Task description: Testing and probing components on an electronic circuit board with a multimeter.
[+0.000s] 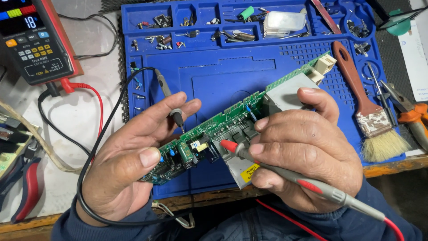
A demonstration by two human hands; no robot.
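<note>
1. Both hands gripped a long green circuit board (223,129) held tilted above the blue work mat (223,76), its near end low on the left and its far end high on the right.
2. Left hand (129,165) clasped the board's lower end, thumb pressed on the edge beside a dark cylindrical capacitor (185,154), while its fingers pinched the black probe (171,105), whose tip pointed down at the board.
3. Right hand (303,156) curled round the board's middle, thumb on a grey block (285,91), and held the red probe (285,172) like a pen, its red tip touching the board near the capacitor.
4. Behind the board, the mat's upper compartments held screws, small parts and a clear plastic box (285,22).
5. Right of the board, a paintbrush (365,107) with a brown handle lay on the mat, with orange-handled pliers (412,116) just beyond it.
6. Left of the board, a multimeter (33,40) with a lit screen sat well apart, red and black leads running from it.
</note>
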